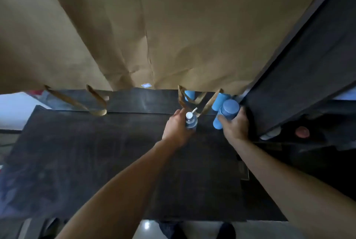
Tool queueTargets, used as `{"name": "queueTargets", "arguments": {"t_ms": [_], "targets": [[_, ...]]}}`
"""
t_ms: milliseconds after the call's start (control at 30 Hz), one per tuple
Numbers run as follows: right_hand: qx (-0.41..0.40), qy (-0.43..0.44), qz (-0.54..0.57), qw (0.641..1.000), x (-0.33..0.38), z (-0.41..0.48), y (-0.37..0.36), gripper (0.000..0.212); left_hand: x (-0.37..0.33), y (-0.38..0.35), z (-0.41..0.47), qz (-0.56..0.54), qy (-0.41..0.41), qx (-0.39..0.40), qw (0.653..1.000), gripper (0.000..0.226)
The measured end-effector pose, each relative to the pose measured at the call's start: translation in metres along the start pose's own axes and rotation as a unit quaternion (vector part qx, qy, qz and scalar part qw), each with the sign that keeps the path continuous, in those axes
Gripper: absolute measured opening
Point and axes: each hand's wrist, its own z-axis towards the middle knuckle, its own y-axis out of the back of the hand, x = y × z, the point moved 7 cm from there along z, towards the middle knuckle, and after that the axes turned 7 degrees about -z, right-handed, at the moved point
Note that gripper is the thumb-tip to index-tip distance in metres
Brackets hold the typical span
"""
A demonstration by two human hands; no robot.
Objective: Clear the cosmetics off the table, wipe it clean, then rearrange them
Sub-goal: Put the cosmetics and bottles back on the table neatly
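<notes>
My left hand (176, 128) grips a small blue pump bottle (191, 121) with a white nozzle, upright on the dark table (96, 161) near its far edge. My right hand (236, 128) holds a blue capped bottle (229, 109) at the table's far right corner. Touching that hand on its left is a light blue tube (217, 123). Another light blue tube (219, 100) stands just behind it. A further blue container (189, 95) is partly hidden behind a brown handle at the back.
Brown paper bags (173, 36) hang over the far side, their handles (96, 104) dangling onto the table's back edge. A dark cabinet panel (298, 84) rises at the right, with a shelf and a round reddish object (302, 132) below it. My feet show on the floor below.
</notes>
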Motion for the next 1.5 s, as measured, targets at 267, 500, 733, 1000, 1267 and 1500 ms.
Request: {"name": "queueTargets", "arguments": {"t_ms": [267,500,733,1000,1267,1500], "targets": [[-0.001,-0.016,-0.008,1.000,-0.001,0.010,-0.007,0.054,-0.008,-0.016,0.036,0.058,-0.025,0.033,0.997,0.046],[0.072,-0.074,-0.046,0.994,-0.039,0.009,-0.026,0.048,-0.007,-0.022,0.042,0.089,-0.016,0.042,0.995,0.054],[0.176,-0.005,-0.147,0.973,-0.054,-0.041,-0.004,0.032,0.017,-0.007,0.004,0.117,0.076,-0.008,0.990,0.049],[0.198,0.029,-0.297,0.933,-0.135,-0.043,0.068,0.017,0.019,-0.044,-0.066,0.130,0.088,-0.029,0.987,0.014],[0.301,0.069,-0.385,0.870,-0.205,0.012,0.073,0.037,-0.017,-0.155,-0.112,0.116,0.088,-0.016,0.989,0.005],[0.283,0.154,-0.408,0.854,-0.217,0.057,0.053,0.054,-0.023,-0.262,-0.128,0.068,0.115,-0.003,0.991,0.017]]}}
